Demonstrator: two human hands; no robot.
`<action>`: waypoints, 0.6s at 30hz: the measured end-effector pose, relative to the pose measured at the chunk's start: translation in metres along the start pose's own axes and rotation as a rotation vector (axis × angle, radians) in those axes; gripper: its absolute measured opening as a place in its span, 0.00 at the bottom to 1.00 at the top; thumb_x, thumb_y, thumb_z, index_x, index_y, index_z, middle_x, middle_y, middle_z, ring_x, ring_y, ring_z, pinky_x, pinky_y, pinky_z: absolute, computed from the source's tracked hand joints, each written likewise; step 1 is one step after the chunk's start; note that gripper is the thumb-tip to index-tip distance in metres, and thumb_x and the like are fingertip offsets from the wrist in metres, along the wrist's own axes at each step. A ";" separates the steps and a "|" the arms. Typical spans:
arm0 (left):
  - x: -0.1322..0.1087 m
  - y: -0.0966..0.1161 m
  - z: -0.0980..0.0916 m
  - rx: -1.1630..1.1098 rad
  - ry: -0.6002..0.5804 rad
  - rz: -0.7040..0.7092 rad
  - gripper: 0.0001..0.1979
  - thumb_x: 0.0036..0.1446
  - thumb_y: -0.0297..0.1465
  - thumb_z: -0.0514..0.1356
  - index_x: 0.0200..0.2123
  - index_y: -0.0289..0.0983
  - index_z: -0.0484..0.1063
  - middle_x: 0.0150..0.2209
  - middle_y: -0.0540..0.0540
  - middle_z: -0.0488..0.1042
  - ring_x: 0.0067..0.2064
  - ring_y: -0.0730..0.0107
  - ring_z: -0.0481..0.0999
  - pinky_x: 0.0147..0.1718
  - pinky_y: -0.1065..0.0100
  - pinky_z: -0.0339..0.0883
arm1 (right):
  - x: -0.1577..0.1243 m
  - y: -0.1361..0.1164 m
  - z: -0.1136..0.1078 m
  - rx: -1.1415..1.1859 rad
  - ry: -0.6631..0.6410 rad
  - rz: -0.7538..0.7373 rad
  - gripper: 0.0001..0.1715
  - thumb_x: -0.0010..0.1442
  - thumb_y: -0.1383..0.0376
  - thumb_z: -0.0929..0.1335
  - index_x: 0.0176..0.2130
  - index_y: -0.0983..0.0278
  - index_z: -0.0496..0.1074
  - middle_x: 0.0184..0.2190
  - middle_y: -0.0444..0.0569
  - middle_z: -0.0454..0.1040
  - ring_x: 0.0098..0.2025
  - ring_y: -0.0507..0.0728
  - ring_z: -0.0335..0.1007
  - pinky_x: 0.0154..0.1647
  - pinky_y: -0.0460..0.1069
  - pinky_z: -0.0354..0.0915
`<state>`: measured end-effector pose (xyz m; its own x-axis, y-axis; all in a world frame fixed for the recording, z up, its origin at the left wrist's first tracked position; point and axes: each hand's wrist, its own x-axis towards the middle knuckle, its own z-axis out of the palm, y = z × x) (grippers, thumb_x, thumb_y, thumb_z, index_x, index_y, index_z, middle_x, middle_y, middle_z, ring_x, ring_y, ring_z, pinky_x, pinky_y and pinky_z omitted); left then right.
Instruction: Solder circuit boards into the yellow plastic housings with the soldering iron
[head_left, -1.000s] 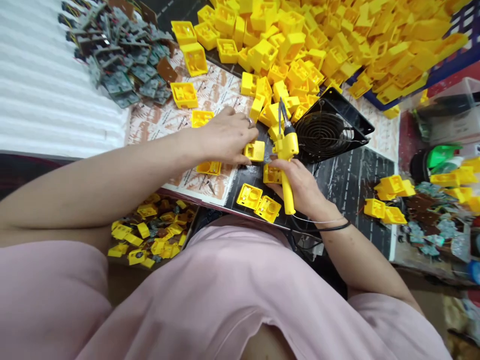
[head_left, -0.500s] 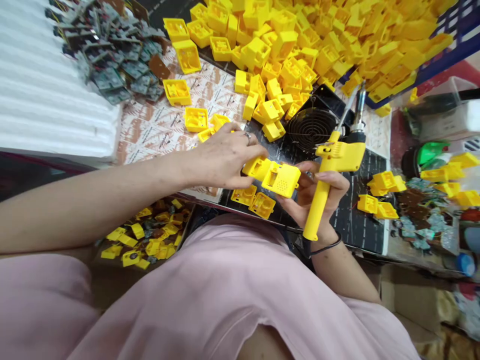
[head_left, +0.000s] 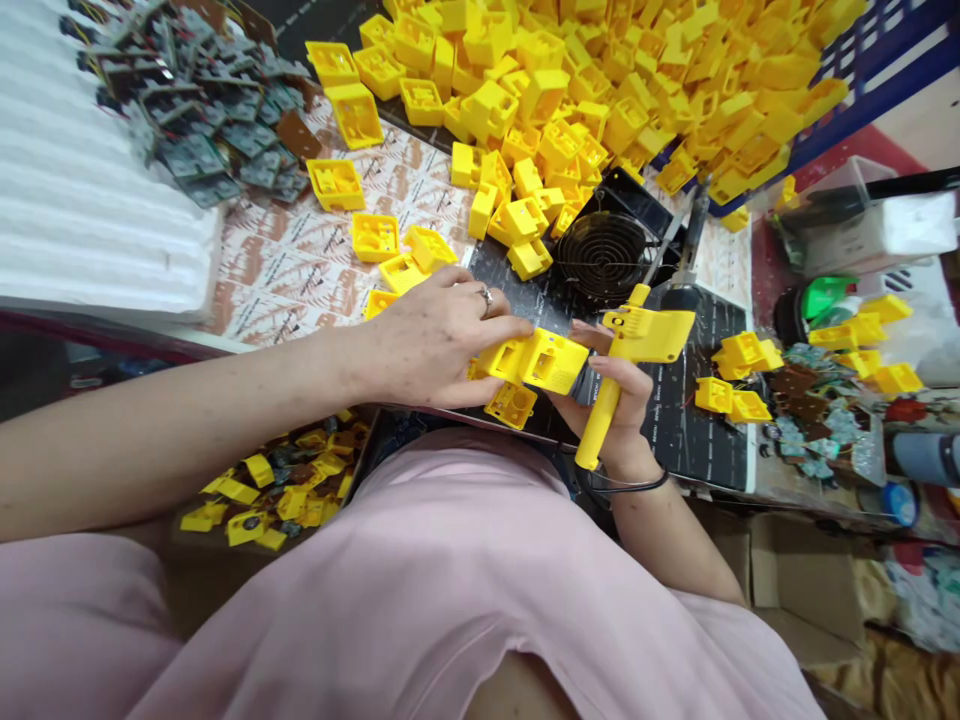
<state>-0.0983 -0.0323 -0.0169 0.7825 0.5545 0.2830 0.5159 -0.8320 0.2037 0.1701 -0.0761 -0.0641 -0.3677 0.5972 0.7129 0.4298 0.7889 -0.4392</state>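
The bench (head_left: 709,440) carries everything, its dark covering running up to the patterned sheet (head_left: 259,260) on the left. Across its far side spreads a heap of yellow cases (head_left: 585,70), probably massed there to be within reach yet out of the working spot. A white ribbed slab (head_left: 127,200) lies at the left, with a pile of circuit boards (head_left: 217,120) against it, apparently kept apart from the plastic.

The yellow soldering tool (head_left: 646,333) slants across the right hand (head_left: 619,395), its tip angled away over the black fan (head_left: 606,250), likely so the fingers are spared the hot end while that hand helps with the parts. The right grip is closed round the tool's handle, with thumb and fingertips also at the near end of the pair of yellow cases (head_left: 553,362).

That pair sits between both hands, above the bench's front edge; whether the two are joined I cannot tell. The left hand (head_left: 450,335) has its grip closed on the other end, seemingly to steady them. Just below lies a small open yellow piece (head_left: 512,407).
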 end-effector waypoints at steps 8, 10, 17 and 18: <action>-0.011 -0.013 0.014 -0.069 0.065 0.080 0.22 0.72 0.39 0.56 0.63 0.34 0.72 0.55 0.38 0.83 0.53 0.55 0.82 0.60 0.51 0.66 | 0.000 -0.002 -0.007 -0.101 0.023 -0.029 0.32 0.66 0.67 0.74 0.62 0.49 0.61 0.56 0.51 0.77 0.59 0.66 0.80 0.57 0.68 0.81; -0.015 -0.015 0.018 -0.073 0.090 0.105 0.21 0.74 0.39 0.56 0.63 0.35 0.69 0.56 0.39 0.83 0.54 0.57 0.82 0.63 0.51 0.63 | -0.001 -0.002 -0.009 -0.118 0.034 -0.018 0.34 0.66 0.67 0.74 0.63 0.48 0.60 0.57 0.51 0.77 0.58 0.65 0.80 0.56 0.67 0.81; -0.016 -0.021 0.014 -0.073 0.075 0.044 0.21 0.72 0.36 0.58 0.64 0.37 0.66 0.58 0.39 0.81 0.57 0.55 0.81 0.64 0.49 0.66 | -0.005 0.004 -0.024 -0.232 -0.032 -0.023 0.33 0.68 0.66 0.72 0.66 0.51 0.59 0.58 0.52 0.77 0.58 0.65 0.80 0.58 0.67 0.79; -0.014 -0.023 0.011 -0.052 0.085 0.010 0.21 0.71 0.36 0.59 0.64 0.36 0.67 0.57 0.38 0.81 0.56 0.54 0.81 0.62 0.51 0.69 | -0.003 0.006 -0.029 -0.251 -0.058 -0.022 0.33 0.68 0.67 0.73 0.66 0.51 0.60 0.58 0.52 0.78 0.57 0.65 0.80 0.59 0.67 0.78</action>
<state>-0.1171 -0.0213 -0.0362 0.7541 0.5468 0.3638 0.4876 -0.8372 0.2478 0.1977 -0.0777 -0.0534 -0.4229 0.5931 0.6851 0.6099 0.7455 -0.2689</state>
